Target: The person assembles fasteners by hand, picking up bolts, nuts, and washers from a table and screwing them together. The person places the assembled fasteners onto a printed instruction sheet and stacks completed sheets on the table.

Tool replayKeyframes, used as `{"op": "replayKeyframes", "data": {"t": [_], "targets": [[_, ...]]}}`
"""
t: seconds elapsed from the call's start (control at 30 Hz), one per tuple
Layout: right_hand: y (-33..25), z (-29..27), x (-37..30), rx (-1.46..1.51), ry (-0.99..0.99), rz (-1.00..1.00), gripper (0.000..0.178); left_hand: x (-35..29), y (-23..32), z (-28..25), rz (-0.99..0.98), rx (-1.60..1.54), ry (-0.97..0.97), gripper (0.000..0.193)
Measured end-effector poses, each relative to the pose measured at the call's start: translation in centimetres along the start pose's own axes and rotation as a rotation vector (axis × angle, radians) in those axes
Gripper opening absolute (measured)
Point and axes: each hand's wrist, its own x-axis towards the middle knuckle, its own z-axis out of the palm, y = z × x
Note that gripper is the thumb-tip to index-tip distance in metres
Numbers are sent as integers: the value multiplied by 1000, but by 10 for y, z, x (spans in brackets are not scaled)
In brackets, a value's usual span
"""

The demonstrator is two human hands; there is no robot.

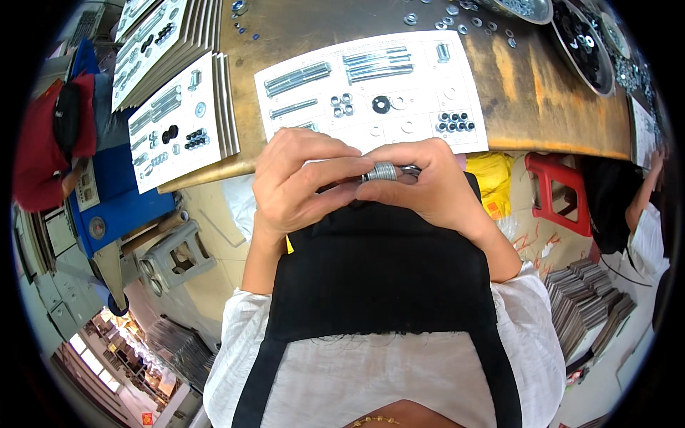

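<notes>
Just above my lap, at the table's near edge, my two hands meet. My right hand (432, 182) is closed round a stack of silver metal washers (383, 172), lined up face to face. My left hand (303, 178) pinches the left end of that stack, its fingertips touching the washers. Beyond my hands lies a white card (421, 75) with bolts (300, 78), nuts (342, 105), black nuts (455, 122) and a black washer (381, 105) set out on it. My hands hide part of its near edge.
Loaded cards (175, 125) stand in overlapping stacks at the left. Loose washers (462, 29) and metal trays of hardware (585, 46) are at the far right. A red stool (556, 192) and a grey stool (178, 253) stand below. Other people work at both sides.
</notes>
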Motion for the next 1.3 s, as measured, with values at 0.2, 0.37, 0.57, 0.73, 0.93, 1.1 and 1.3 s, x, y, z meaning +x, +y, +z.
{"op": "replayKeyframes", "data": {"t": [0.2,0.37,0.57,0.73,0.93,1.1,1.3], "targets": [[5,7,5,20,-19,-44,28,-8,0,-2,33,57,89,34],[6,9,5,27,-14,-95,27,-13,3,2,38,64,165,35],[3,8,5,16,0,-82,27,-5,0,3,48,35,136,37],[6,7,5,100,-29,-64,26,-4,2,5,26,29,127,37],[9,0,4,91,-29,-84,24,-2,1,10,53,33,164,35],[9,-5,4,107,-39,-74,24,-1,0,15,53,37,181,32],[15,-7,4,54,7,-138,24,6,-2,17,67,35,145,34]]}}
